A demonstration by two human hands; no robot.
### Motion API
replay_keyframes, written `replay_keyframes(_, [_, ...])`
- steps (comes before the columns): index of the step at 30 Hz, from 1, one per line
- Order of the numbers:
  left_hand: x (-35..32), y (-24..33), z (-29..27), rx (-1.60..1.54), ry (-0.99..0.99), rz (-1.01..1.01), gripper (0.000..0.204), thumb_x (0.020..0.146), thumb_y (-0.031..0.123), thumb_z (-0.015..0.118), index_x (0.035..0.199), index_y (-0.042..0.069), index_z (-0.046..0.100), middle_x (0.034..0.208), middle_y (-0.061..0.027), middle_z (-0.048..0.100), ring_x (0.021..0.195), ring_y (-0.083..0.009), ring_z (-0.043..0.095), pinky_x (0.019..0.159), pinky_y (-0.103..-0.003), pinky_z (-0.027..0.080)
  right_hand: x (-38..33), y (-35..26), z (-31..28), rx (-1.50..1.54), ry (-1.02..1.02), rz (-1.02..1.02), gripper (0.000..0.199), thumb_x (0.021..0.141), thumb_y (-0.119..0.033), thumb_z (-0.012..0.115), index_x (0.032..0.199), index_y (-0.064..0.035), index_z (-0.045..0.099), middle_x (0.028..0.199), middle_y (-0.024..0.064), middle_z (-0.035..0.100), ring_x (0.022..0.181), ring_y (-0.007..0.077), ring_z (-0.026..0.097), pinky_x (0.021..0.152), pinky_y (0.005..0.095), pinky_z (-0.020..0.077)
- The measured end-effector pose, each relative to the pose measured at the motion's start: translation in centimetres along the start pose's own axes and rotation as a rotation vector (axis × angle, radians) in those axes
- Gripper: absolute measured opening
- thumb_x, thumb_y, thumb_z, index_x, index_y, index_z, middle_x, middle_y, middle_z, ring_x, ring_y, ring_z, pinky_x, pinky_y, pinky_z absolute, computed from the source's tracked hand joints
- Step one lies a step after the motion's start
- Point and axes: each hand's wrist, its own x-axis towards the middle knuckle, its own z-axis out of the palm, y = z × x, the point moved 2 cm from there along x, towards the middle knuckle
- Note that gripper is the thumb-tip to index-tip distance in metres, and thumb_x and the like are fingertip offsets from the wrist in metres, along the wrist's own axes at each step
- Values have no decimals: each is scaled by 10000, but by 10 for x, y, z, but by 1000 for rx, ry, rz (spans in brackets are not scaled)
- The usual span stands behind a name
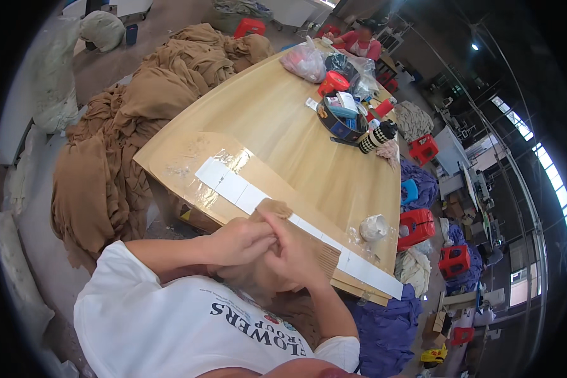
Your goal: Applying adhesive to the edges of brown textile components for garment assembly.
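My left hand (242,242) and my right hand (293,255) meet in front of my chest, at the near edge of the table. Between them is a piece of tan knit fabric (273,208), bunched up beyond the fingertips. A ribbed part of the same colour (326,257) shows past my right hand, over the table edge. The left fingers are curled in a pinch on the cloth. The right hand lies against it with the index finger reaching forward and the thumb near the left fingers. Part of the fabric is hidden under both hands.
A white marked strip (359,268) is taped along the near edge of the wooden table (258,126). A white roll (373,227), patterned bottle (378,137) and round tray (343,129) stand on it. Brown fabric (164,88) is heaped left; red stools (416,230) stand right. A person (362,44) sits beyond.
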Motion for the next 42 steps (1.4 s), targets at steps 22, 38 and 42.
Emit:
replay_keyframes(22, [47,-64,-11,-36,-561,-555,389,920,412,383,920,67,562,601,-59,566,585,-154,582,522,-289,452,124,31,-93,-21,218,-15,659,720,-83,619,1302,4,320,1187,206,456,889,224,575,773,301,473])
replay_keyframes(38, [321,68,-44,-875,80,-103,193,893,299,491,880,109,521,872,-43,586,816,-205,578,753,-491,477,58,77,-154,835,637,37,146,802,-18,508,943,-40,480,856,36,566,737,137,567,670,267,486])
replay_keyframes(42, [356,132,-119,-947,23,365,396,936,378,360,635,146,472,746,-51,572,801,-245,561,752,-533,447,64,-3,-198,352,660,-217,257,836,-62,572,1065,3,475,1028,86,586,886,147,581,791,257,467])
